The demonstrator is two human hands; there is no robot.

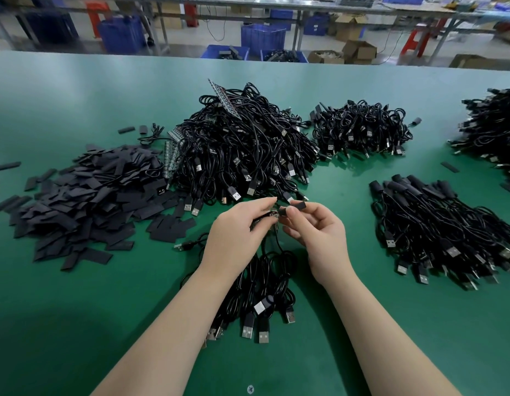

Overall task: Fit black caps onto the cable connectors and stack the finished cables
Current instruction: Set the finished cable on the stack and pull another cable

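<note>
Right, capping step underway, by my read: left hand [236,232] pinches the connector end [272,211] of a cable, right hand [316,227] pinches a black cap [296,207] at its tip, both over table centre. Next needs straight alignment, then push. Caps pile [85,195] at 9 o'clock: flat, matte sleeves. Finished stack [436,224] at 3 o'clock, cords glossy.

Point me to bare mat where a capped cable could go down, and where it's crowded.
Free: the green mat left of the left forearm, below the cap pile; also right of the right forearm, below the capped-cable stack. Crowded: between the hands and the big cable heap, and under the wrists, where loose cables lie.
</note>
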